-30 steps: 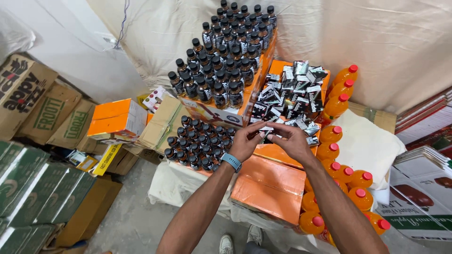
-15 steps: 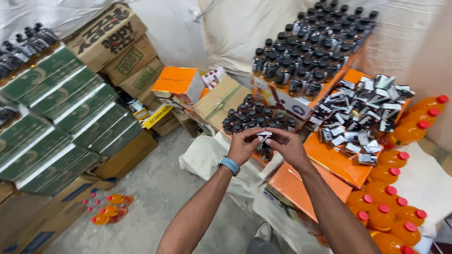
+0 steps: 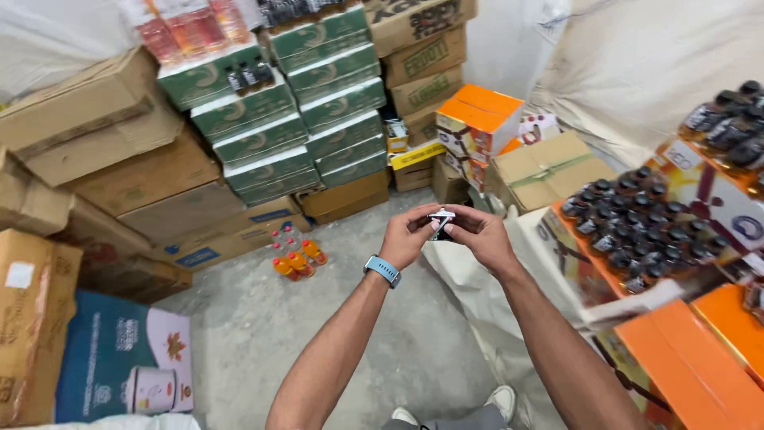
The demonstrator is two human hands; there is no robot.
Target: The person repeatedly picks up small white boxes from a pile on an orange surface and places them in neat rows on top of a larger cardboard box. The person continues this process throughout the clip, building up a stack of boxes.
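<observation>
currently both hands pinch one small black-white sachet (image 3: 440, 223): left hand (image 3: 407, 237) and right hand (image 3: 480, 239) fingers clamped on it. tray of dark bottles (image 3: 629, 231) near, untouched.

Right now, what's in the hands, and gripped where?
Both hands pinch one small black-and-white packet: the left hand holds its left end, the right hand its right end, by the fingertips, in mid-air above the floor.
</observation>
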